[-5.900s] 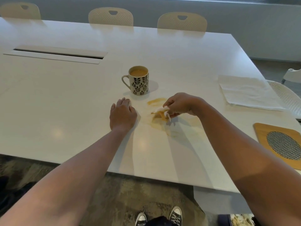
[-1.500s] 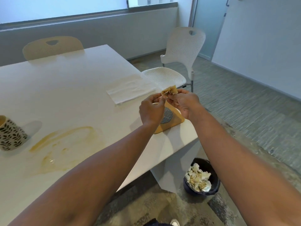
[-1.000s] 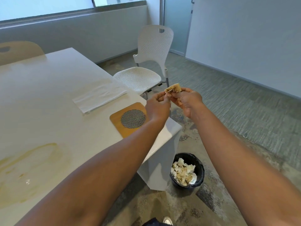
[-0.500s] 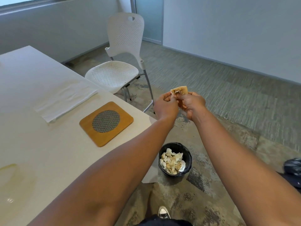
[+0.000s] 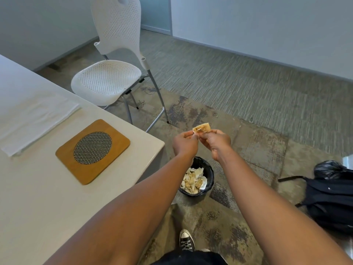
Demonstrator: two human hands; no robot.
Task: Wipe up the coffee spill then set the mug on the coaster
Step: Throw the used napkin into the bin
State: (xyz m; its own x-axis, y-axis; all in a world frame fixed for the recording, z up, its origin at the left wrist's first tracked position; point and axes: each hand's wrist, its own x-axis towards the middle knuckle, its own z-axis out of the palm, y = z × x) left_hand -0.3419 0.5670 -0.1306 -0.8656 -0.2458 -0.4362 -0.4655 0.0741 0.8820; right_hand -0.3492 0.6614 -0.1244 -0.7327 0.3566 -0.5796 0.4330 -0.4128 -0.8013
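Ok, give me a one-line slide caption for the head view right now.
Both hands, left hand and right hand, pinch a coffee-stained tissue above the bin beside the table.

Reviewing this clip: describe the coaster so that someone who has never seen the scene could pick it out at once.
Start at the white table and go to its near right corner. The coaster lies flat there, just right of the folded white paper towels. It is the only brown item on the table: a rounded wooden square with a dark round mesh centre.
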